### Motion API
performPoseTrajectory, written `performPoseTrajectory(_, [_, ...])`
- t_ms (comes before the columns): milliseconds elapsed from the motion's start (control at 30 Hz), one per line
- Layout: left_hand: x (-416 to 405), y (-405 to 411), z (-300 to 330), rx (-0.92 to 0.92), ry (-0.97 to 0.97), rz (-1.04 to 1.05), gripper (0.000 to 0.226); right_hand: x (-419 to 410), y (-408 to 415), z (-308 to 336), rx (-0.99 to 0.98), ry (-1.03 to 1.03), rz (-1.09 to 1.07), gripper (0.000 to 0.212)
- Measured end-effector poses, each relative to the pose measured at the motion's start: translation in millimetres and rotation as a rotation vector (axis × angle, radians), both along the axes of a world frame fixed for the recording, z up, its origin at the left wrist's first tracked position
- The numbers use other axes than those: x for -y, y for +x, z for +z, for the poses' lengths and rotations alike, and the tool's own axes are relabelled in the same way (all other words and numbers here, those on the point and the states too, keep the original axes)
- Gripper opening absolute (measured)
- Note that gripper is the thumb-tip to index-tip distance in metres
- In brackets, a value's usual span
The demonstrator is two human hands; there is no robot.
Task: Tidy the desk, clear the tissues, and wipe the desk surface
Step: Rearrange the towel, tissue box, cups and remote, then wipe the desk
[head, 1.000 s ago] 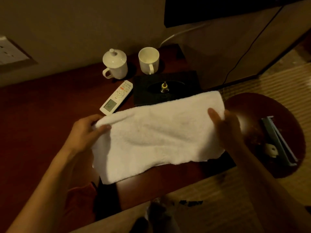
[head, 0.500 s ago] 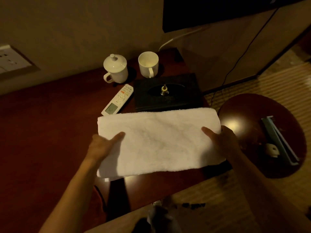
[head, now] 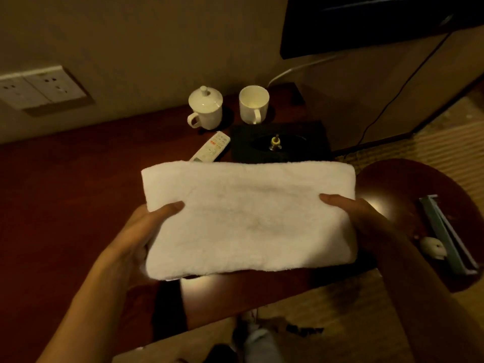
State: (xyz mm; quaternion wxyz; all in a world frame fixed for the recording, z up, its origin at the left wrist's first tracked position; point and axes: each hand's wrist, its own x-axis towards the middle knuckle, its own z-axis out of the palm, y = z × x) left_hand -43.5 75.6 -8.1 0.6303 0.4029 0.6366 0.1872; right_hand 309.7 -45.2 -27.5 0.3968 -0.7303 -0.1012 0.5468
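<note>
Over the near edge of the desk (head: 65, 205), a folded white towel (head: 248, 216) was held flat between both hands, above the dark red top rather than lying on it. Left hand (head: 136, 239) gripped the towel's left end, thumb on top, fingers underneath and hidden. Right hand (head: 366, 226) gripped the towel's right end the same way, thumb pressed on top, fingers out of sight below. Just behind the towel sat a black tray (head: 280, 142), with a white remote (head: 212, 149) beside its left edge, partly covered by the towel's far edge. Behind the tray stood a lidded cup (head: 205, 108) and an open mug (head: 253, 103). Right of the towel was a round side table (head: 419, 184) holding a blue-green flat item (head: 445, 237).
</note>
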Motion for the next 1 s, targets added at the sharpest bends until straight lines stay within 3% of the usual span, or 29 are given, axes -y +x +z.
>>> performPoseTrajectory(100, [4,-39,19,-0.002,0.05,0.029,0.091,-20,-30,22,-0.028,0.071,0.029,0.054])
performPoseTrajectory(167, [10,-76,31,0.01,0.061,0.052,0.099,-36,-61,29,-0.115,0.134,0.092,0.053])
performPoseTrajectory(300, [29,-150,52,0.016,0.076,0.142,0.079,-66,-134,42,-0.181,0.169,0.245,0.042])
performPoseTrajectory(467, [53,-252,59,0.039,0.174,0.298,0.087,-104,-241,54,-0.134,0.199,0.429,0.035])
performPoseTrajectory(601, [64,-338,49,0.051,0.22,0.465,0.035,-133,-334,59,-0.073,0.216,0.54,0.035])
performPoseTrajectory(668, [70,-390,42,0.058,0.229,0.556,0.029,-149,-389,57,-0.036,0.204,0.624,0.038])
performPoseTrajectory(1001, [88,-596,2,0.028,0.136,0.998,0.059,-243,-660,41,0.073,0.172,1.021,0.035])
